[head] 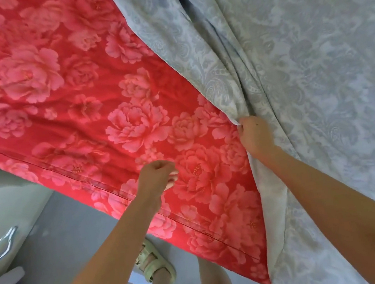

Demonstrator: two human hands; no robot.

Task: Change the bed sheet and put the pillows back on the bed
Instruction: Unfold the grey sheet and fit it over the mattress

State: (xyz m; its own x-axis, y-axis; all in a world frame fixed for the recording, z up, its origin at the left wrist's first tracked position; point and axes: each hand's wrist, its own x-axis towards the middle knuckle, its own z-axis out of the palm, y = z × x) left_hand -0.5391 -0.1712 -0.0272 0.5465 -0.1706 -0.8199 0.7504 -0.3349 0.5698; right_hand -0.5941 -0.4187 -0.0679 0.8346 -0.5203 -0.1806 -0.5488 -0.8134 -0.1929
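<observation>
Both bare forearms reached out from the lower edge of the view over the bedside. The right hand gripped a bunched edge of the blue-grey paisley sheet, and folds ran up and away from that fist. This sheet covered the right part of the bed and hung down its near side. The red peony sheet lay flat over the rest, its hem running along the near side. The left hand hovered over the red cloth with fingers curled, apparently holding nothing.

The sheet swap looked to be in hand, though whether the paisley was going on or coming off could not be told. The next move likely called for a second grip further along the same edge. No pillows could be made out. A sandalled foot stood on the grey floor.
</observation>
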